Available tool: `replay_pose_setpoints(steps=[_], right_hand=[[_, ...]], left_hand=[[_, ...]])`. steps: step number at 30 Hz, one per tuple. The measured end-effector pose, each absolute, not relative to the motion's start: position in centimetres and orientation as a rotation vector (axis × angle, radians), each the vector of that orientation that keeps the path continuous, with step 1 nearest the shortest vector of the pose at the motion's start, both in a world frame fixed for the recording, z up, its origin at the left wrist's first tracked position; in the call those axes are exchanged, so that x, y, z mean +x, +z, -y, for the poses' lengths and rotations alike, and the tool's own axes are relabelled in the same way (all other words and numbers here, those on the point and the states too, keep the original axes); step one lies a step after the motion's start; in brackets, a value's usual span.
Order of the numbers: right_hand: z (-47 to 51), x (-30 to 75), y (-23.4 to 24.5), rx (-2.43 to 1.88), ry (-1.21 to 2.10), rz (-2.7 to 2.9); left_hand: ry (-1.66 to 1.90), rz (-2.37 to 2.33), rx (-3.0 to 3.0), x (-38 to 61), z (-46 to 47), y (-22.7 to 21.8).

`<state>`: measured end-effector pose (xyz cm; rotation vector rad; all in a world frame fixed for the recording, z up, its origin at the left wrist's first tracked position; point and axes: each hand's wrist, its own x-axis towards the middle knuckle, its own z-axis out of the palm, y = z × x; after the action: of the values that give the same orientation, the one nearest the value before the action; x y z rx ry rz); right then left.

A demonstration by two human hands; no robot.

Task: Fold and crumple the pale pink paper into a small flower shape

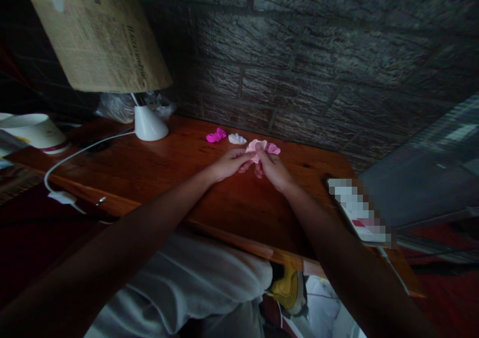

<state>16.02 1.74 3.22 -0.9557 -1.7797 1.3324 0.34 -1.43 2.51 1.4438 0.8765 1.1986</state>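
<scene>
Both my arms reach forward over a reddish wooden table. My left hand and my right hand meet near the table's far edge, and together they pinch a small pale pink soft piece. A darker pink bit shows just behind my right hand. Left of my hands a bright magenta lump and a small white lump lie on the wood, apart from my fingers.
A white lamp base with a newsprint shade stands at the back left, and its cord trails over the table. A white cup sits far left. A dark brick wall backs the table. A blurred flat item lies right.
</scene>
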Motion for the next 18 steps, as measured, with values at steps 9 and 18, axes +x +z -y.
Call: replay_pose_setpoints(steps=[9, 18], right_hand=[[-1.64, 15.82, 3.51, -0.78, 1.379, 1.727], [-1.32, 15.62, 3.67, -0.893, 1.552, 1.735]], left_hand=[[1.204, -0.864, 1.361, 0.89, 1.54, 2.44], [1.326, -1.037, 1.358, 0.74, 1.26, 2.42]])
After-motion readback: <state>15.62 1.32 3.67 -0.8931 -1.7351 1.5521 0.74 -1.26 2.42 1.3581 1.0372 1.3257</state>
